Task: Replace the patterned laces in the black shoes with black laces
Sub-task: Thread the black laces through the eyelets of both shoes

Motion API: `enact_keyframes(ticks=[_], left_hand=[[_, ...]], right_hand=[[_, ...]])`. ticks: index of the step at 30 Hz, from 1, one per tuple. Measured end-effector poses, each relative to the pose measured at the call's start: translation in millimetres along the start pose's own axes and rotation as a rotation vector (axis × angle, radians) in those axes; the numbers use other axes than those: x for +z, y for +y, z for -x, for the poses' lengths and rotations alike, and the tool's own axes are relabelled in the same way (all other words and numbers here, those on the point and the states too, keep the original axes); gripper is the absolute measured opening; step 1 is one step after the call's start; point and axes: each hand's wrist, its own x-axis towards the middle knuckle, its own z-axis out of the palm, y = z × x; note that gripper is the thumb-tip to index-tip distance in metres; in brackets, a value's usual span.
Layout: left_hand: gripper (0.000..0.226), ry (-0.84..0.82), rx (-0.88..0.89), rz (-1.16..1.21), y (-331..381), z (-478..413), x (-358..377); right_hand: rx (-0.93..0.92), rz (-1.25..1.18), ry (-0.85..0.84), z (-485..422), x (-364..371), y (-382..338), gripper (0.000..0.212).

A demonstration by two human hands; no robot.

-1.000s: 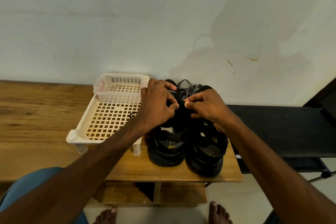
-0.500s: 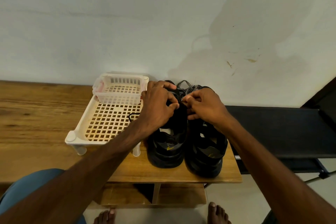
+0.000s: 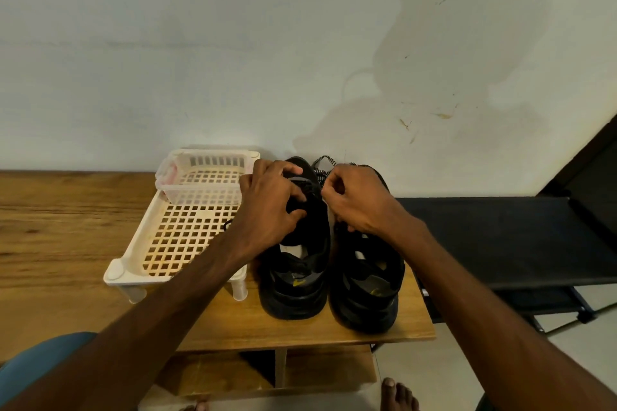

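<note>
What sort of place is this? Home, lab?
Likely a room in a home, not a lab: stained painted wall, low wooden table, black fabric cot beside it, the person's bare foot.

Left grip (image 3: 270, 207) and right grip (image 3: 360, 203), both curled, nearly meet (knuckles facing up).

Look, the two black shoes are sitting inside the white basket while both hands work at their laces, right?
Not quite. In the head view the black shoes stand on the wooden table beside the white basket, not inside it. The left hand and right hand do work at the patterned laces.
</note>
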Motion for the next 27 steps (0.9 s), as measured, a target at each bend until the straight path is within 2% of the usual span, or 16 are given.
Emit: enact_keyframes(ticks=[3, 5, 9, 12, 14, 16, 18, 20, 22, 24, 27], left_hand=[[0.022, -0.042, -0.011, -0.031, -5.9, 1.2, -0.6], [0.020, -0.021, -0.005, -0.004, -6.4, 1.1, -1.2], [0.009, 0.056, -0.025, 0.197, -11.1, -2.4, -9.8], [0.005, 0.202, -0.053, 0.340, -19.4, -5.7, -22.8], [0.008, 0.296, -0.117, 0.463, -23.6, -8.0, -35.6], [0.009, 0.400, -0.190, 0.613, -29.2, -10.9, -46.8], [0.016, 0.465, -0.238, 0.738, -32.8, -12.2, -54.1], [0.015, 0.473, -0.234, 0.818, -32.1, -12.2, -55.6], [0.014, 0.436, -0.214, 0.896, -27.2, -11.9, -55.1], [0.019, 0.385, -0.207, 0.944, -23.4, -12.4, -53.2], [0.019, 0.341, -0.191, 0.959, -23.0, -13.7, -49.4]], right_hand=[[-0.041, 0.068, 0.114, 2.1, -8.6, 1.5, 0.020], [-0.042, 0.014, 0.167, 4.9, -16.4, 4.2, 0.021], [0.033, -0.436, 0.311, 8.3, -30.1, 11.6, 0.026], [0.054, -0.800, 0.245, 13.2, -36.4, 6.0, 0.026], [0.085, -0.936, 0.208, 15.4, -36.1, 3.1, 0.022], [0.110, -0.845, 0.243, 14.6, -29.4, 6.3, 0.016], [0.060, -0.497, 0.257, 11.5, -19.8, 12.6, 0.012], [-0.038, -0.190, 0.179, 7.9, -9.8, 14.9, 0.014], [-0.089, -0.001, 0.062, 4.9, -0.9, 13.7, 0.016], [-0.113, 0.120, 0.011, 0.0, 6.1, 13.8, 0.015], [-0.104, 0.112, 0.027, -4.6, 7.2, 15.7, 0.010]])
